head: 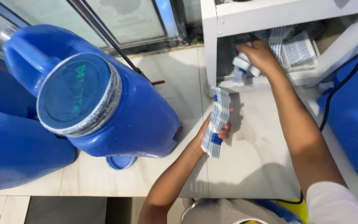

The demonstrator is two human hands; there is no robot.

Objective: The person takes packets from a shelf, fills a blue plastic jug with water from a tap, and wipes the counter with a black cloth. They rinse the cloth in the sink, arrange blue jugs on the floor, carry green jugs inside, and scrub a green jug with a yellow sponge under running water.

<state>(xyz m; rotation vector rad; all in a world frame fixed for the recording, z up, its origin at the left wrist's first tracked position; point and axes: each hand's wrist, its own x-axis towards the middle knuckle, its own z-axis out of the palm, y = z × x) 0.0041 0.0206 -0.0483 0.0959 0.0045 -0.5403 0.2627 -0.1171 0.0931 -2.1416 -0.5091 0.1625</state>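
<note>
From the head camera, the left hand (214, 130) pinches a strip of blue-and-white labels (216, 122) upright, kept ready; the right hand (258, 56), beyond it, closes on a small label roll (242, 68) inside a white shelf unit (224, 25). Left of both, a blue jug (117, 108) lies on pale floor tiles (249, 166) below a glass door (125, 18)

Left hand (212, 130) clenched; right hand (258, 56) outstretched.

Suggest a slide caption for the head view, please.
Left hand holds blue-and-white label strips; right hand reaches into a white shelf.
</note>
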